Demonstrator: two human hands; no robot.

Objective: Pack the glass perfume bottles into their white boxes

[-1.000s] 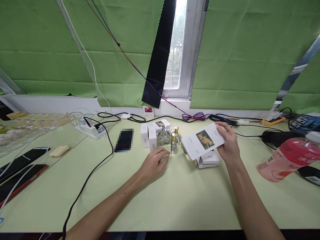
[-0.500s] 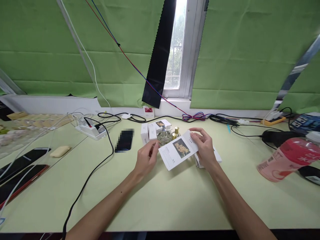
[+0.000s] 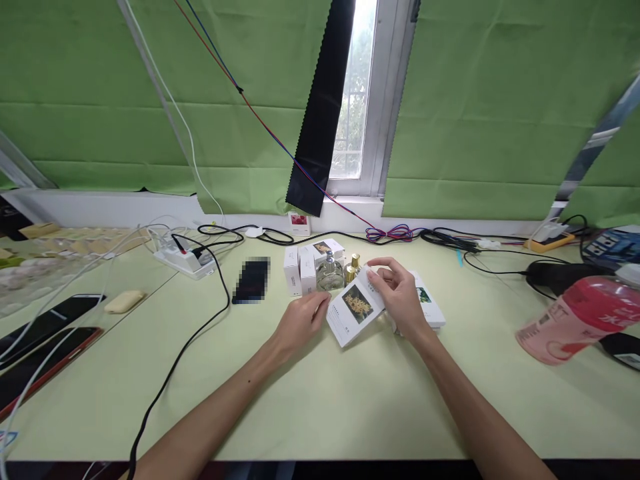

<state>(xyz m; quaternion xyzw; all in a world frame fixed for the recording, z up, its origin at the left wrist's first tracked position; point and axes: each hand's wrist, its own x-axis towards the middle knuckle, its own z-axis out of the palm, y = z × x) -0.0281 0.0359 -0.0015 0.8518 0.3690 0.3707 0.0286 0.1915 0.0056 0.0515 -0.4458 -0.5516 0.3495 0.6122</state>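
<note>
A white paper carton printed with a yellow flower picture is tilted between my hands, above the table. My right hand pinches its upper right end between thumb and fingers. The fingers of my left hand are closed at the carton's left edge; the exact grip there is partly hidden. Just behind stand a clear glass bottle and small bottles with gold caps. White boxes stand to their left. Another white box lies beyond my right wrist, partly covered by it.
A phone lies left of the boxes. A black cable crosses the table from a white power strip. More phones and a cream case lie at left. A pink drink bottle leans at right.
The carton has turned more upright and looks shorter, with its right end drawn inward. My right hand has shifted left, and my left hand slightly right and down.
</note>
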